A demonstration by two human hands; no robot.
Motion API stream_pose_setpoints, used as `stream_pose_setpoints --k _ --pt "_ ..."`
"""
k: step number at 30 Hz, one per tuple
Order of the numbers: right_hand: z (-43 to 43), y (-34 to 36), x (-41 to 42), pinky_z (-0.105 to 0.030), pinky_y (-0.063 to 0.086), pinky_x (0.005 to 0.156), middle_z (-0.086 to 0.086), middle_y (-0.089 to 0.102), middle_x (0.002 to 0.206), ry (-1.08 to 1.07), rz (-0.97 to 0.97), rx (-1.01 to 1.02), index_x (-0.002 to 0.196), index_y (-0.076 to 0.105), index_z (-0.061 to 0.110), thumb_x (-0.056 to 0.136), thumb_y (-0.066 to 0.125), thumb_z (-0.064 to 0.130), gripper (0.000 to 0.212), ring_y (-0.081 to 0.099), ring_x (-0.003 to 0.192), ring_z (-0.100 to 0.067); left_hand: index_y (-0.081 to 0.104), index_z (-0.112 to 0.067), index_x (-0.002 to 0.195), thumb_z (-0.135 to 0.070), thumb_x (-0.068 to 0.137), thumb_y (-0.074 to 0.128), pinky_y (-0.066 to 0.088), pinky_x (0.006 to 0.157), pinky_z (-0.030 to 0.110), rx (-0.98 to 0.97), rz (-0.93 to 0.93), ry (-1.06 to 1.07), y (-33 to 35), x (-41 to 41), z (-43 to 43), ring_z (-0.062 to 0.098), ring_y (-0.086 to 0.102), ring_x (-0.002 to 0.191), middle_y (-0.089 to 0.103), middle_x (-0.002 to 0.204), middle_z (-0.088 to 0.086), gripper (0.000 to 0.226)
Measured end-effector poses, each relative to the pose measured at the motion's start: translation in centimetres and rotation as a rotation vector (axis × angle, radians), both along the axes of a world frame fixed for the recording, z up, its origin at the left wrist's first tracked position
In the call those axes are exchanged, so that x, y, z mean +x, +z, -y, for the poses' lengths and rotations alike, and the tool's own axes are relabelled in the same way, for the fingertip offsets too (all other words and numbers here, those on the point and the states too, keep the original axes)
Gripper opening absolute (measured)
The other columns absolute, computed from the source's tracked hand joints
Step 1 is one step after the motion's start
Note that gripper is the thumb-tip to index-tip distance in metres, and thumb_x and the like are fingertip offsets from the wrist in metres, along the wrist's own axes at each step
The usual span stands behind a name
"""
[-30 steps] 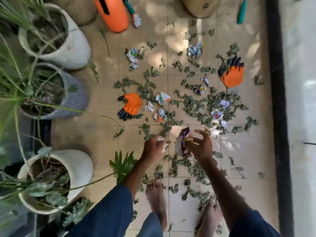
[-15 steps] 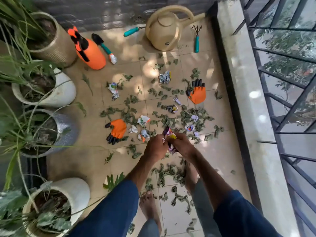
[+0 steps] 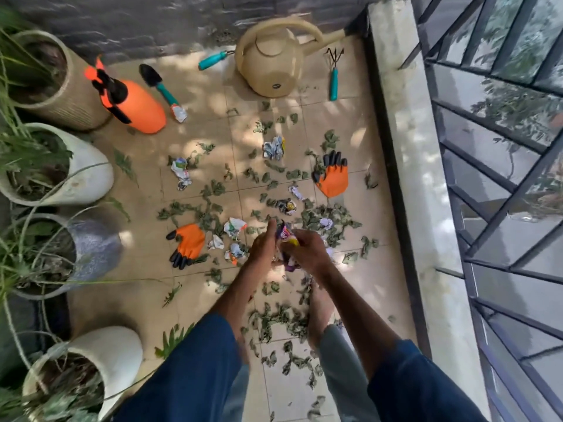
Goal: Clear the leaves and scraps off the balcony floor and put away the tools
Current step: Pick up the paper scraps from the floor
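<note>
Both hands meet over the middle of the tiled floor around a crumpled purple wrapper [image 3: 285, 236]. My left hand [image 3: 263, 245] grips its left side and my right hand [image 3: 309, 248] its right side. Green leaves [image 3: 327, 213] and several balls of crumpled paper [image 3: 274, 147] lie scattered on the tiles. Two orange gloves lie flat: one [image 3: 189, 243] left of my hands, one [image 3: 332, 175] farther to the right. At the back wall rest a trowel [image 3: 158, 83], a teal-handled tool [image 3: 213, 60], a hand rake [image 3: 334, 76], an orange sprayer [image 3: 134, 103] and a beige watering can [image 3: 271, 60].
Several plant pots line the left side, such as a white one [image 3: 88, 175] and a grey one [image 3: 94, 248]. A raised concrete ledge [image 3: 408, 166] and a metal railing [image 3: 502, 147] close the right side. My bare feet stand among the leaves [image 3: 274, 324].
The view has risen and tilted up from the floor, showing the back wall and railing. My hands have come together on the purple wrapper, which only the right hand held before.
</note>
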State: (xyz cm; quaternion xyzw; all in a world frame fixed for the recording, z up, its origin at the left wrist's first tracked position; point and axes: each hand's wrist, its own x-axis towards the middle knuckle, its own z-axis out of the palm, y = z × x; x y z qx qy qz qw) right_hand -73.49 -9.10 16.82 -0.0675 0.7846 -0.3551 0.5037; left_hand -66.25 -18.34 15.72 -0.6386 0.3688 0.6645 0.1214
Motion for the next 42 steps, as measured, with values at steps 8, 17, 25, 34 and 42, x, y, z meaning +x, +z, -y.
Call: stream_pose_setpoints --k 8,17,25,34,42 --pt "4.6 -0.8 -0.7 -0.021 0.039 0.051 -0.002 0.068 0.061 -0.021 -0.188 0.115 0.058 0.061 0.019 0.067 0.084 0.018 0.025 0.055 0.050 -0.006 0.076 -0.013 0.097 -0.045 0.085 0.078 0.056 0.068 0.036 -0.074 -0.151 -0.081 -1.4 -0.6 3.4 0.022 0.070 0.074 0.077 0.086 0.008 0.034" --pt "6.4 -1.3 2.5 -0.047 0.063 0.078 -0.013 0.077 0.081 -0.272 0.181 -0.044 0.095 0.076 0.003 0.077 0.083 0.005 0.019 0.076 0.074 -0.030 0.073 -0.019 0.084 -0.043 0.087 0.075 0.053 0.069 0.031 -0.293 -0.066 -0.279 -4.1 2.5 8.1 0.021 0.068 0.077 0.073 0.078 0.000 0.025" --pt "8.2 -0.9 4.5 -0.010 0.047 0.044 0.009 0.071 0.064 -0.258 -0.245 0.065 0.074 0.076 0.017 0.081 0.079 0.014 0.008 0.059 0.044 0.007 0.055 -0.018 0.070 -0.050 0.092 0.068 0.034 0.039 0.020 -0.347 0.062 -0.305 -3.3 2.8 7.6 0.014 0.050 0.056 0.053 0.061 -0.003 0.041" --pt "-2.7 -5.6 1.8 -0.032 0.060 0.064 -0.005 0.078 0.092 -0.444 -0.098 0.209 0.095 0.077 0.012 0.088 0.074 0.014 0.008 0.073 0.072 -0.018 0.048 -0.016 0.059 -0.047 0.094 0.067 0.037 0.056 0.034 -0.468 0.079 -0.591 -6.6 2.3 4.5 0.027 0.056 0.062 0.053 0.059 0.010 0.050" --pt "-10.2 -21.5 -1.5 -0.025 0.049 0.081 -0.011 0.071 0.113 -0.296 -0.384 0.437 0.109 0.072 0.006 0.086 0.077 0.019 0.027 0.067 0.099 -0.024 0.063 -0.004 0.098 -0.047 0.087 0.072 0.046 0.072 0.037 -0.707 0.027 -1.170 -18.7 -1.5 -0.2 0.032 0.063 0.091 0.062 0.089 0.013 0.045"
